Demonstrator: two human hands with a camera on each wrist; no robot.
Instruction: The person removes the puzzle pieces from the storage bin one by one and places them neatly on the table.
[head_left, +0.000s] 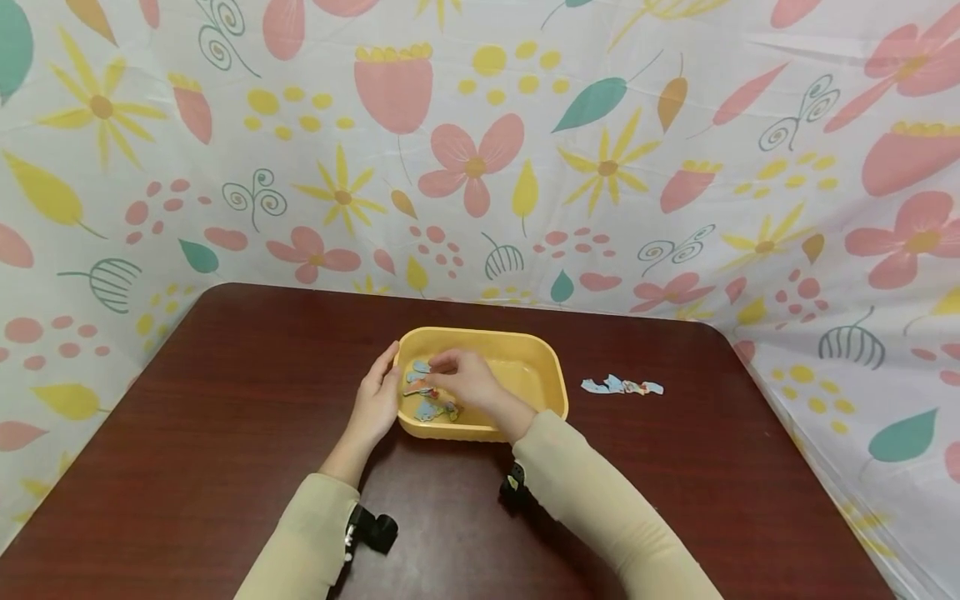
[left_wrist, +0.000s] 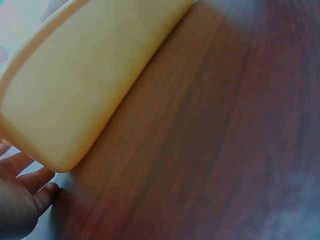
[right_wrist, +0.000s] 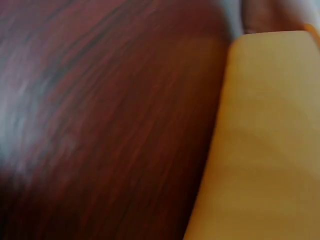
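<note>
A yellow plastic basin (head_left: 525, 379) sits on the table. My left hand (head_left: 378, 396) rests along its left end, with the fingers lying against the outer wall; the left wrist view shows these fingers (left_wrist: 37, 179) at the basin's corner. Inside, my right hand (head_left: 468, 379) reaches over to the left half, its fingers bent down among several thin, colourful jigsaw pieces (head_left: 429, 410). One piece (head_left: 417, 388) lies right at its thumb; I cannot tell whether it is pinched. The right wrist view shows the basin's outer side (right_wrist: 270, 135) but not the right hand's fingers.
To the right of the basin, a ragged strip of light-blue jigsaw pieces (head_left: 622, 386) lies on the dark wooden table (head_left: 247, 400). Behind the table hangs a flower-patterned cloth (head_left: 465, 242). Each wrist carries a small black camera (head_left: 375, 529).
</note>
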